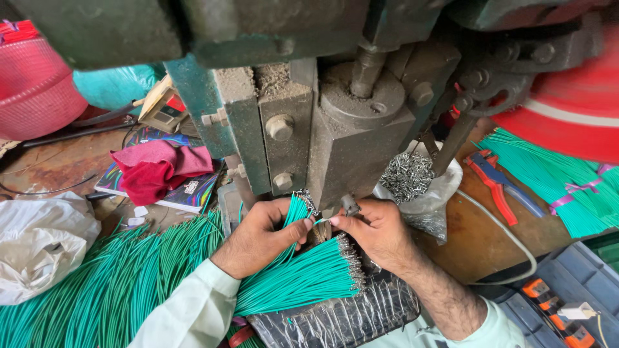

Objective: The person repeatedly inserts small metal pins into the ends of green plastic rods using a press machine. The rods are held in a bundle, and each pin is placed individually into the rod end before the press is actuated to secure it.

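My left hand (261,235) grips a small bunch of green wires (295,212) with bare metal tips, held upright just below the grey press machine (335,135). My right hand (380,232) pinches a single green wire end (320,221) between thumb and forefinger, right under the machine's die. A fan of finished green wires with metal terminals (309,274) lies between both hands on a black ribbed tray (342,319).
A large heap of green wires (103,283) covers the lower left. A bag of small metal terminals (412,180) sits right of the press. Red-blue pliers (500,183), another green wire bundle (554,180), a red cloth on a book (158,171), a white bag (39,241).
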